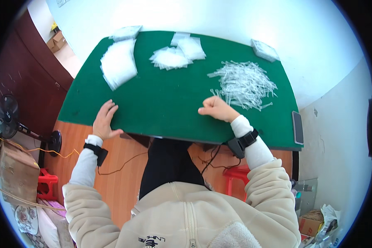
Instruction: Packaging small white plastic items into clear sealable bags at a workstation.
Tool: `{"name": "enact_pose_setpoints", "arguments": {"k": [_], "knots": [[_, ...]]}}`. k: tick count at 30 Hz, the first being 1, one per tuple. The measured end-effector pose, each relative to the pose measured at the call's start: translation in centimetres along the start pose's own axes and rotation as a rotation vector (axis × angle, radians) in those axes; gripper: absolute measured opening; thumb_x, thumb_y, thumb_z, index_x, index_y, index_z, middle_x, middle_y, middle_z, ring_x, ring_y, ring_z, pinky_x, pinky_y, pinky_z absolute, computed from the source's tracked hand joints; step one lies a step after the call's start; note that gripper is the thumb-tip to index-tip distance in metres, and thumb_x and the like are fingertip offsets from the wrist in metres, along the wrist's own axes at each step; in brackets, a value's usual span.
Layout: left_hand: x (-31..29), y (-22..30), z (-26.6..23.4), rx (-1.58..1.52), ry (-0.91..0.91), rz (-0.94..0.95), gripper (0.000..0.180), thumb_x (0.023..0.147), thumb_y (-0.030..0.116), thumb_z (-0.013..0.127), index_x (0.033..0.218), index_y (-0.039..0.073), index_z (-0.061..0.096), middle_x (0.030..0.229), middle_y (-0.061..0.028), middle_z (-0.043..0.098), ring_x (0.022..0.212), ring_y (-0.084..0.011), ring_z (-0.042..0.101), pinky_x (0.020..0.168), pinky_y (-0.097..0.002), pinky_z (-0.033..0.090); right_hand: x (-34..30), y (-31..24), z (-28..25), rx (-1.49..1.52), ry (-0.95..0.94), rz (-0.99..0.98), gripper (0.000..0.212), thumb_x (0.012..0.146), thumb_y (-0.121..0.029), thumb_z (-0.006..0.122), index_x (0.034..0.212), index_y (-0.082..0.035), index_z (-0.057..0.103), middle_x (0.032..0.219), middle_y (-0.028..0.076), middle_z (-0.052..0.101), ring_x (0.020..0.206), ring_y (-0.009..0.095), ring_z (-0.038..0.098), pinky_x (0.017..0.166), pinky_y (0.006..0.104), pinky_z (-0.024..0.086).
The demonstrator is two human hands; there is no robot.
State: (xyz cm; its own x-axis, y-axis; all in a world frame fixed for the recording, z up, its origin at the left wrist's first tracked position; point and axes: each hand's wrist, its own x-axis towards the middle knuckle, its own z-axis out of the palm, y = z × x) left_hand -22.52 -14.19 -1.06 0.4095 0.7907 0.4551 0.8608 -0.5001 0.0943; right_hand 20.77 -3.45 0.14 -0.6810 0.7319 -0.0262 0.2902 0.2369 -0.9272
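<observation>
My left hand [106, 120] is at the table's left front edge with its fingers apart and nothing in it. Just above the green tabletop, my right hand [219, 109] is curled closed at the near left side of a heap of thin clear plastic sticks [246, 84] with small rounded ends. Whatever the curled fingers might hold is hidden. Beyond my left hand lies a fanned stack of clear plastic bags [119, 64]. Smaller clear bags [171, 58] lie in overlapping piles at the far middle.
A green-covered table [165, 111] stands against the wall. Clear packs lie at its far left [126, 33] and far right [265, 50] edges. A phone [297, 127] rests at the right edge. A fan [8, 115], red stools [235, 177] and cables are around the floor.
</observation>
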Motion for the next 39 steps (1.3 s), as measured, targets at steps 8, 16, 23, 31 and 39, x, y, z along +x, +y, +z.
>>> {"name": "enact_pose_setpoints", "arguments": {"k": [8,16,23,31,39], "knots": [[0.1,-0.1,-1.4,-0.041,-0.104,-0.029,0.085,0.065,0.065,0.061,0.118,0.0,0.048,0.121,-0.0199,0.045,0.12,-0.0385,0.04,0.096,-0.045,0.037,2.7,-2.4,-0.7,0.12,-0.36,0.259,0.038,0.084,-0.026,0.061,0.056,-0.009,0.041,0.051,-0.006,0.034,0.047,0.004,0.029,0.041,0.0252,0.024],[0.0,-0.3,-1.5,-0.124,-0.161,-0.09,0.085,0.067,0.066,0.057,0.119,0.0,0.046,0.122,-0.0219,0.042,0.12,-0.0404,0.038,0.096,-0.0465,0.035,2.5,-1.4,-1.0,0.024,-0.402,0.039,0.042,0.083,-0.029,0.061,0.058,-0.004,0.04,0.055,-0.002,0.034,0.055,0.008,0.032,0.049,0.029,0.031],[0.4,0.0,-1.6,-0.14,-0.195,-0.143,0.081,0.07,0.065,0.053,0.116,-0.002,0.046,0.122,-0.0235,0.041,0.117,-0.0414,0.039,0.095,-0.0466,0.034,2.5,-1.2,-0.8,0.073,-0.376,-0.023,0.043,0.085,-0.024,0.06,0.057,-0.01,0.031,0.055,-0.008,0.026,0.052,0.004,0.024,0.047,0.0245,0.023],[1.0,0.0,-1.5,-0.131,-0.213,-0.147,0.079,0.071,0.063,0.053,0.115,-0.002,0.046,0.122,-0.0248,0.04,0.117,-0.0418,0.039,0.096,-0.046,0.033,3.0,-0.7,-1.1,0.069,-0.381,-0.017,0.042,0.082,-0.029,0.062,0.057,-0.006,0.038,0.054,-0.004,0.033,0.052,0.006,0.031,0.046,0.0273,0.028],[0.6,0.4,-1.4,-0.087,-0.212,-0.123,0.077,0.071,0.063,0.053,0.114,-0.001,0.047,0.123,-0.0238,0.041,0.117,-0.0402,0.04,0.096,-0.0446,0.035,2.6,-0.6,-1.1,0.095,-0.388,0.003,0.04,0.082,-0.028,0.062,0.058,-0.006,0.041,0.054,-0.004,0.034,0.053,0.006,0.032,0.046,0.0262,0.028]]}}
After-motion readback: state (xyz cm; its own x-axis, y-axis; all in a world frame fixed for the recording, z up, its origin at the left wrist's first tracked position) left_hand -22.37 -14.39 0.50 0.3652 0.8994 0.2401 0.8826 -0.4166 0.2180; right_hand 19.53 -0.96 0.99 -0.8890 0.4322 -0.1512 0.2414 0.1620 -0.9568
